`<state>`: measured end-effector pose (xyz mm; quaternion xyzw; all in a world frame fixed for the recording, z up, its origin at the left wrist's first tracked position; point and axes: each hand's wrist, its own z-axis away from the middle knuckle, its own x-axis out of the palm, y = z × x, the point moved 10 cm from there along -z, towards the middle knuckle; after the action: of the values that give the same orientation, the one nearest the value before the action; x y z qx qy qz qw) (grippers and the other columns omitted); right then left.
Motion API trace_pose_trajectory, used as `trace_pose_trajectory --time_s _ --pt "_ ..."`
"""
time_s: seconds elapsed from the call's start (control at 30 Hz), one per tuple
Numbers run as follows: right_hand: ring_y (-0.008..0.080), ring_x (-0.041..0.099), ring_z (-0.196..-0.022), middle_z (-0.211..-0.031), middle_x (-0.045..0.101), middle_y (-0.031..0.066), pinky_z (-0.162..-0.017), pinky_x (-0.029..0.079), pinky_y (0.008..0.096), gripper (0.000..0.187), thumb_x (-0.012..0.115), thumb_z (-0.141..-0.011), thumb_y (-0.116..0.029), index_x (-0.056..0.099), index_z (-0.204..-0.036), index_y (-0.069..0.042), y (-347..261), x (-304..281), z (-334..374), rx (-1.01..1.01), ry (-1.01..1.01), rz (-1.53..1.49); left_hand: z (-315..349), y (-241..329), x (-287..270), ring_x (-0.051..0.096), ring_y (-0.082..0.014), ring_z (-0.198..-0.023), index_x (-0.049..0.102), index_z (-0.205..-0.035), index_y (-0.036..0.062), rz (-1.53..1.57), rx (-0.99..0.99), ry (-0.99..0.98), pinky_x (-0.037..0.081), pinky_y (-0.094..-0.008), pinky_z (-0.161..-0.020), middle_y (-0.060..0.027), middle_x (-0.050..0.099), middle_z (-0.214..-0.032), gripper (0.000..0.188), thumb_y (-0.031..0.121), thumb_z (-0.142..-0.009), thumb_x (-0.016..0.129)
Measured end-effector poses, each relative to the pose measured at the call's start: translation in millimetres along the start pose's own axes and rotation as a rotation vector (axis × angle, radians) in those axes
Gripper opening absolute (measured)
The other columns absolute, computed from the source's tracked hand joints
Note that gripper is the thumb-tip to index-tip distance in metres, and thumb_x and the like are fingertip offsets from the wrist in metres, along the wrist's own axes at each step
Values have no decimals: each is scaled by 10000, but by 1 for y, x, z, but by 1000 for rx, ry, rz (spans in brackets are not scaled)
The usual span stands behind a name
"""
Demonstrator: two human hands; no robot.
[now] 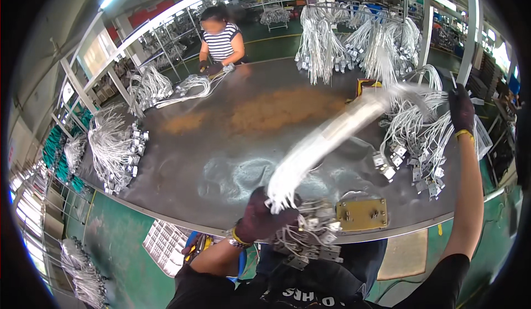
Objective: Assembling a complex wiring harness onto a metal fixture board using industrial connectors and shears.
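Note:
My left hand (pixel 261 216), in a dark glove, is closed around a thick bundle of white cables (pixel 332 134) close to the near table edge. Metal connector ends (pixel 310 229) of the bundle hang below that hand, over the edge. Its far part stretches up and right across the table, smeared by motion. My right hand (pixel 462 110), also gloved, is raised at the far right beside another pile of white cables (pixel 426 118). Its fingers are closed, with a thin pale piece sticking up above them; what it is I cannot make out.
A yellowish fixture plate (pixel 362 215) lies at the near table edge. Cable bundles (pixel 113 148) lie at the left, and others (pixel 321 43) hang from a rack at the back. Across the dark metal table (pixel 182 148), a person in a striped top (pixel 222 43) handles cables.

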<state>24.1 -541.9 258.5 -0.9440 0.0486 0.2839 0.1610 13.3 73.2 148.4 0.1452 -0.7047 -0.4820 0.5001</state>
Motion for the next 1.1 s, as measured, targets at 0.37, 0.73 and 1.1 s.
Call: trace_pose_trajectory --time_s 0.37,0.73,1.1 --pt "411 689 -832 -922 712 196 -731 543 515 484 605 -982 -229 518 -1457 -207 -34 -79 24 34 -36 271 -45 45 -33 650 -92 -724 718 -898 49 -446 488 194 502 -280 -639 -11 707 -776 40 64 -923 745" --pt "389 677 -1054 -1162 709 175 -914 546 482 333 638 -932 -225 666 -1253 -143 -100 14 107 -173 -215 151 -144 -62 -107 657 -209 -744 604 -927 108 437 216 362 592 -430 -709 -45 623 -794 271 332 -935 755" --pt "393 671 -1077 -1184 708 178 -947 540 472 296 652 -931 -202 689 -1206 -98 -44 -19 109 24 -237 237 -69 -48 -190 641 -345 -1105 587 -1305 19 -1074 571 717 513 -426 -981 -173 690 -1104 645 326 -811 867"
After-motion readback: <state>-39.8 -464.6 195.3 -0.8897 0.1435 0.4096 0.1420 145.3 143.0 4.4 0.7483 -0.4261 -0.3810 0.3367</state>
